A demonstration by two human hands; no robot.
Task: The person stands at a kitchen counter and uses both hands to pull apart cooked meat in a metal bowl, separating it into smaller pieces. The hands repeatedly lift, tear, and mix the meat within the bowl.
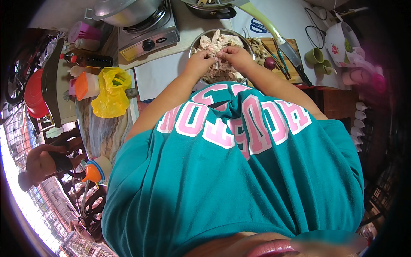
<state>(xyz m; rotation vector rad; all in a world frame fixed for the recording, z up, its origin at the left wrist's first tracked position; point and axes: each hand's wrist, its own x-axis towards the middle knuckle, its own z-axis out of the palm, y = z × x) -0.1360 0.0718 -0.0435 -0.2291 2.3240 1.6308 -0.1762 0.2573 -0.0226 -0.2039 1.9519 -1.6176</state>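
Pale shredded meat, which looks like cooked chicken (pixel 226 73), fills a round metal bowl (pixel 191 48) close to my body. Over the bowl, my left hand (pixel 201 62) pinches a small pale piece of the meat between thumb and fingers. My right hand (pixel 236 57) meets it from the other side, its thumb and fingertips on the same piece. The two hands nearly touch. Just right of the bowl, garlic bulbs (pixel 257 46) and a red onion (pixel 270 63) lie on a wooden chopping board (pixel 292 48).
A kitchen knife (pixel 290 54) lies across the board; blue-handled scissors (pixel 258 26) lie behind it. A gas stove (pixel 149 40) carries a large metal pot (pixel 125 13). Green cups (pixel 314 56) stand at right, a yellow plastic bag (pixel 110 96) at left. Another person (pixel 43 160) is beyond the mesh.
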